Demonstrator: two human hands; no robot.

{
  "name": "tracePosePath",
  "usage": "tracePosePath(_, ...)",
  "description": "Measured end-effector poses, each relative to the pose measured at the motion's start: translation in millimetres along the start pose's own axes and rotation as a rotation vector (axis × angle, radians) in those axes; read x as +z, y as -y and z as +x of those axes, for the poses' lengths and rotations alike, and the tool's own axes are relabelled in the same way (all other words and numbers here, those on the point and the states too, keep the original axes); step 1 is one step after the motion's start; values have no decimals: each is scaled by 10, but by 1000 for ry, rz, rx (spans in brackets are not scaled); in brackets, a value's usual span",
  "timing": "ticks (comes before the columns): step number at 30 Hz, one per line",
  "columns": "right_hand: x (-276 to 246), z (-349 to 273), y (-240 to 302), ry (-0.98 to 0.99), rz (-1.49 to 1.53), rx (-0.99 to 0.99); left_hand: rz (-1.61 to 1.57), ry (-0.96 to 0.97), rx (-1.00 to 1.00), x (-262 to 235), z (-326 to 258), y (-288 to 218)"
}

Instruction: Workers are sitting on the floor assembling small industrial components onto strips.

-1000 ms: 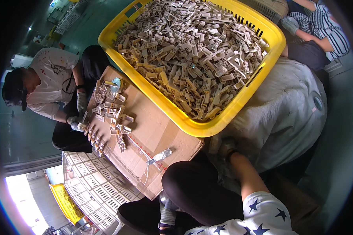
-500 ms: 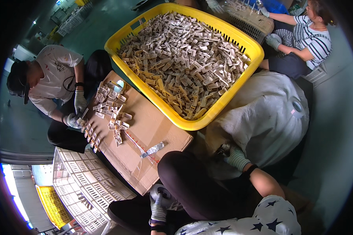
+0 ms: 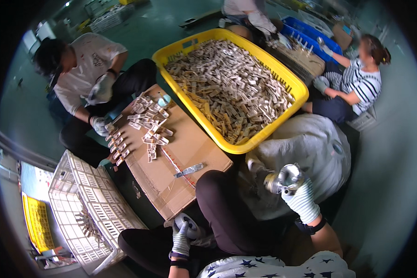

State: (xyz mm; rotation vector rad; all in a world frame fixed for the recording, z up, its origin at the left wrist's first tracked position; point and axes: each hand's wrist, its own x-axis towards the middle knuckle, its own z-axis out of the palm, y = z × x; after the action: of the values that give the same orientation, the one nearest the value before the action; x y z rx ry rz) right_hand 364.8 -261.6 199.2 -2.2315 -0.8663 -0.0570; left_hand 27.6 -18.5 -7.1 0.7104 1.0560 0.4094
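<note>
On the carton [image 3: 204, 146] lie parts [image 3: 152, 123], beside a yellow basket [image 3: 238, 149]; green floor [image 3: 141, 44] spreads beyond; left hand [image 3: 181, 241] grips a pale ring [image 3: 191, 226], right hand [image 3: 302, 200] a silvery piece [image 3: 290, 175].

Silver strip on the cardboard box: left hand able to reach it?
Probably not as is: the left hand seems occupied by a round grey object, beside the cardboard box, short of the silver strip.

Ring-shaped piece [image 3: 290, 175] — glossy, metallic-looking.
</note>
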Motion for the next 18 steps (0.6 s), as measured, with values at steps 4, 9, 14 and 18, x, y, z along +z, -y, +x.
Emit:
tracePosePath(4,-173,264,402,-61,-24,-118,-14,0,10,-17,-37,-18)
tracePosePath(9,136,934,772,28,302,-238,-40,-7,18,-87,3,25)
tracePosePath(14,973,1643,938,626,1233,397,-25,-34,31,0,-26,-30)
tracePosePath(18,1709,2034,1180,735,147,-99,2,-25,68,-11,-13,-32)
